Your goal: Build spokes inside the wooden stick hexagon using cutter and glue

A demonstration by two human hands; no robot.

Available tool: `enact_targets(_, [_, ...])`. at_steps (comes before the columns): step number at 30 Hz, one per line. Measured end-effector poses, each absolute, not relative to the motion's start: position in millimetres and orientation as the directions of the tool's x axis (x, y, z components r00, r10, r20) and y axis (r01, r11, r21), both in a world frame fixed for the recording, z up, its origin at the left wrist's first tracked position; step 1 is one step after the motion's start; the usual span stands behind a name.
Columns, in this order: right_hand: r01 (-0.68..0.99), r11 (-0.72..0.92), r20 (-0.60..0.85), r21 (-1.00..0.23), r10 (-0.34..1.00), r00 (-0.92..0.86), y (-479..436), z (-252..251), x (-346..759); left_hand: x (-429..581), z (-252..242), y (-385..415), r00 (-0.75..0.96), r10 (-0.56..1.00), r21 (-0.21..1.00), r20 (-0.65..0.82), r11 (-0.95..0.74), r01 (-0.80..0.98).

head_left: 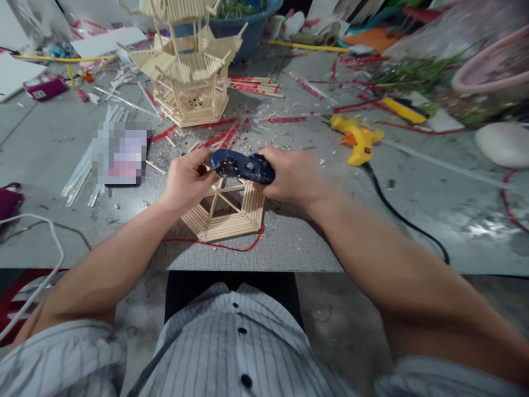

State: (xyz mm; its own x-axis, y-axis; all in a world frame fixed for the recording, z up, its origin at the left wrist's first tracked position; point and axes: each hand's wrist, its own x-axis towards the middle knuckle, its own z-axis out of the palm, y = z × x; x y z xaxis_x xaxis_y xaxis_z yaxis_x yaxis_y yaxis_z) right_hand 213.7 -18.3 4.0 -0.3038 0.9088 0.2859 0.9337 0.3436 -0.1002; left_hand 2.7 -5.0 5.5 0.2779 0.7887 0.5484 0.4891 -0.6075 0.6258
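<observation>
My right hand (289,171) is wrapped around one end of a dark blue hand tool (243,166) with a round screw on its face and pale specks. Its exact kind does not show. My left hand (188,179) is closed in a pinch at the tool's other end; whatever lies between those fingertips is hidden. Both hands are above a flat hexagonal frame of thin wooden sticks (225,226), with spokes meeting inside it. The tool and hands cover its far side. A red cord (235,249) lies along the frame's near edge.
Behind stands a tiered stick pavilion (190,82). A phone with a blurred screen (128,157) and clear glue sticks (80,165) lie left. To the right lies a yellow glue gun (357,140), its black cable (392,207) running to the table's front edge. Red-and-pale sticks (256,85) lie behind.
</observation>
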Motion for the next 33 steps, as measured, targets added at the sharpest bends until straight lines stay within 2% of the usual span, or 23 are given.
enact_targets(24, [0.934, 0.340, 0.307, -0.108, 0.905, -0.294, -15.9, 0.0, 216.7, 1.3, 6.2, -1.5, 0.291, 0.803, 0.618, 0.520, -0.589, 0.521])
enact_targets(30, [0.938, 0.324, 0.320, -0.123, 0.908, -0.271, -14.8, -2.4, 216.1, 1.1, 7.7, -2.1, 0.290, 0.818, 0.662, 0.497, -0.574, 0.482])
enact_targets(33, [0.944, 0.287, 0.366, -0.165, 0.906, -0.211, -9.5, -7.0, 221.6, 2.3, 10.1, -3.7, 0.316, 0.849, 0.719, 0.424, -0.528, 0.453])
